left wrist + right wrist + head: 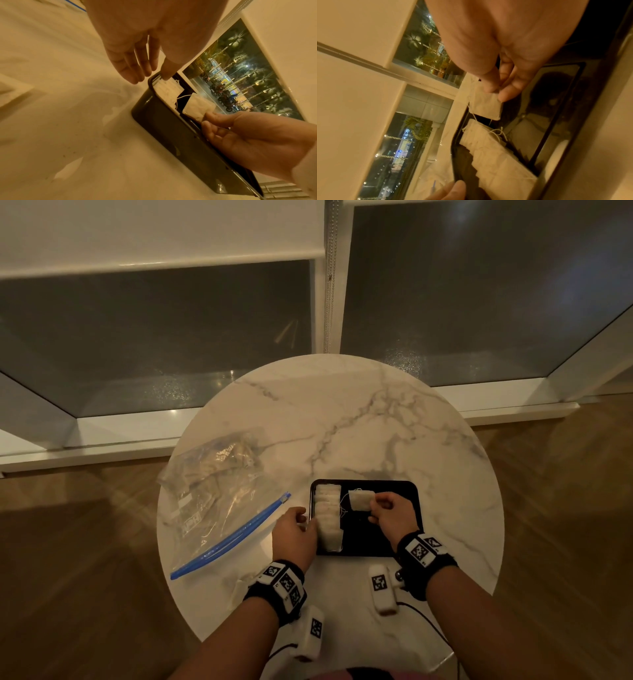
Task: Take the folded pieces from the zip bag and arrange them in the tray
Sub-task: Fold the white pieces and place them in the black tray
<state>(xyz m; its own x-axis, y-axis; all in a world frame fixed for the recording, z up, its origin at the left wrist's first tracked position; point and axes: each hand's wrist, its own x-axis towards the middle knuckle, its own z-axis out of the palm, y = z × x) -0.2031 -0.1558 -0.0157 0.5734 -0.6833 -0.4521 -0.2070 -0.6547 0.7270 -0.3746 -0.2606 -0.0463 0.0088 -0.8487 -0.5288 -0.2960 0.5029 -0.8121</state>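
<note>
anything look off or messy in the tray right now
Nothing is spilled or damaged. The folded pieces sit in a neat row along the left side of the black tray, only their loose strings trailing untidily. The right hand pinches one more piece above the tray, while the left hand rests at its left edge.

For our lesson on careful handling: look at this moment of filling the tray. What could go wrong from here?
1. The right hand pinches the white folded piece by one edge only; it might slip or unfold over the black rectangular tray.
2. Loose threads trail from the row of white pieces along the tray's left side; they might snag the new piece.
3. The left hand rests at the tray's left rim; a nudge could shift the tray.
</note>
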